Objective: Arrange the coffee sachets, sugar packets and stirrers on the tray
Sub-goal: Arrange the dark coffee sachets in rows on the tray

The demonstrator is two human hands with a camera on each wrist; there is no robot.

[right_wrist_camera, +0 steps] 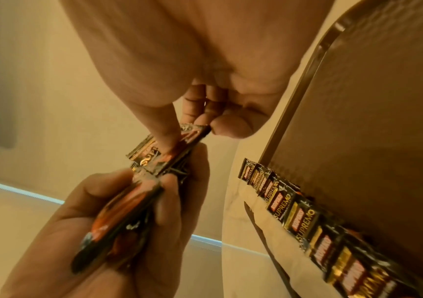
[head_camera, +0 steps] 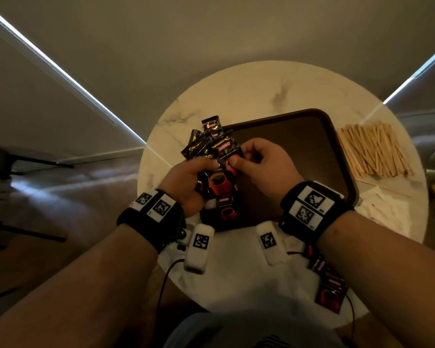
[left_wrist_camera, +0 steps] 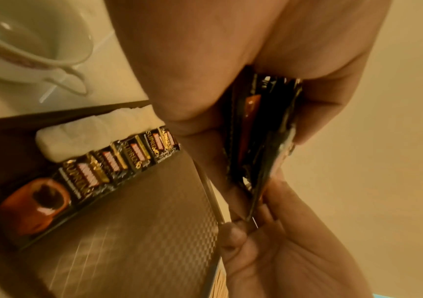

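Head view: left hand (head_camera: 189, 182) grips a fanned stack of coffee sachets (head_camera: 211, 149) just above the near-left corner of the tray (head_camera: 337, 136). Right hand (head_camera: 259, 164) pinches the top sachet of that stack between thumb and fingers, so the hands meet at the stack. Judging by that, it's peeling off one sachet to lay down. Wrist views show a row of overlapping sachets (left_wrist_camera: 118, 159) already laid along the tray's near edge, with a white packet strip (left_wrist_camera: 93, 133) behind it, probably sugar but can't confirm. Wooden stirrers (head_camera: 377, 151) sit in a heap on the worktop (head_camera: 236, 91) right of the tray, untouched. One loose sachet (head_camera: 329, 295) lies near the worktop edge. Roughly: sachets partly done, stirrers left.
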